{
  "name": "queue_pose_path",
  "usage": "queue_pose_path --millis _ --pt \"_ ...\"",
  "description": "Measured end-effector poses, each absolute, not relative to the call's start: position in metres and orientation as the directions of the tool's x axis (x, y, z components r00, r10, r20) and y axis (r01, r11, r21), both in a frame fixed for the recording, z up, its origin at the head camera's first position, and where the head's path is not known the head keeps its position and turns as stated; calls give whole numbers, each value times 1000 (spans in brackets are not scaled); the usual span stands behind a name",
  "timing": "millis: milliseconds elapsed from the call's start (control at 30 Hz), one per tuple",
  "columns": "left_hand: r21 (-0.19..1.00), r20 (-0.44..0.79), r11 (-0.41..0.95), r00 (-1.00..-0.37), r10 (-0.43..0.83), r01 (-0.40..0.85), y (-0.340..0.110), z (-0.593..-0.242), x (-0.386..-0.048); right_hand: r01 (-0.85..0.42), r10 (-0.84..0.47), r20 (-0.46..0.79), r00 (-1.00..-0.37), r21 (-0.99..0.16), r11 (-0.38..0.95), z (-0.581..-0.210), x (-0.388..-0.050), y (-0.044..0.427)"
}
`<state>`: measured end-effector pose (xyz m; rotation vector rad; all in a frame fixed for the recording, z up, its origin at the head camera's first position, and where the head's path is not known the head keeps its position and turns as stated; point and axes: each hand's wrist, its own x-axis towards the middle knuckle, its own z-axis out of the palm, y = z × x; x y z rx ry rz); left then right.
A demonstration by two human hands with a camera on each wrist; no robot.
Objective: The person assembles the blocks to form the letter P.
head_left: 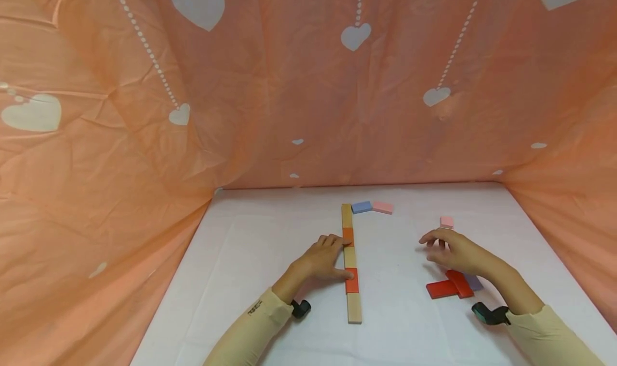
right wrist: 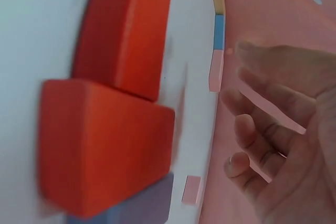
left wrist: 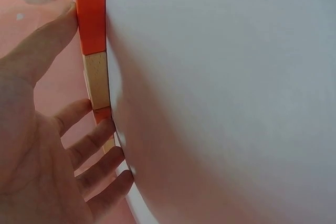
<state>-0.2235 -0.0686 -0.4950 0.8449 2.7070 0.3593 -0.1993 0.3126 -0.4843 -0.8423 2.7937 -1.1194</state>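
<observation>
A straight row of flat blocks runs front to back on the white tabletop, plain wood (head_left: 354,308) alternating with orange (head_left: 352,281). Along its left side lies my left hand (head_left: 320,260), thumb by the nearer orange block and fingertips by the farther orange block (head_left: 348,235). Its fingers look extended in the left wrist view. To the right, my right hand (head_left: 458,251) hovers with loosely bent fingers and holds nothing. Just below it lie two overlapping red blocks (right wrist: 121,150) and a bluish-purple block (head_left: 474,282). Beyond it sits a pink block (head_left: 446,222).
At the row's far end, a blue block (head_left: 361,207) and another pink block (head_left: 383,208) extend to the right. An orange curtain with pale hearts (head_left: 308,87) hangs behind the table (head_left: 270,210) and along both sides.
</observation>
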Motion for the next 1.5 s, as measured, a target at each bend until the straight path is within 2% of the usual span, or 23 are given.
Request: queue_pose_path --millis 200,467,733,967,1200,1500 --pt "327 -193 795 -788 585 510 -70 -495 -223 -471 -508 137 -850 -629 619 -485 -178 321" --pt "319 -188 791 -783 593 523 -70 -496 -224 -397 -494 4 -870 -600 694 -483 -157 327" --pt "320 -189 792 -784 591 520 -70 -496 -224 -407 -510 3 -860 -606 683 -489 -148 328" --pt "327 -188 790 -783 592 519 -70 -496 -224 -408 -504 -23 -863 -558 723 -493 -143 326" --pt "321 -187 791 -784 592 521 -70 -497 -224 -446 -521 9 -853 -532 720 -495 -140 324" --pt "318 -175 789 -786 593 525 -70 -498 -224 -420 -513 -34 -858 -530 737 -494 -140 323"
